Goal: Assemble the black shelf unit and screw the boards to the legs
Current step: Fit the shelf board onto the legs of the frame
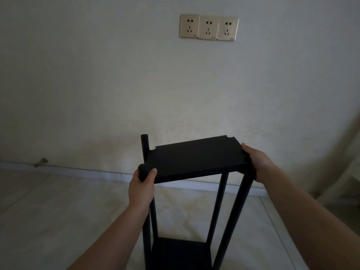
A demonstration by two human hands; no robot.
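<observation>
Head view showed the left hand [143, 182] curled round the near-left leg [146, 221], steadying it, while the right hand [255, 164] gripped the top board [196, 158] at its right edge, apparently seating it; beyond, wall sockets [208, 27]

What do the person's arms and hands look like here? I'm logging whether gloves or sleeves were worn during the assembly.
Both arms are bare from where they enter the frame to the wrist, with no sleeves in view. The left hand and right hand wear no gloves. No watch, ring, bracelet or other marking shows, though the light is dim.
</observation>
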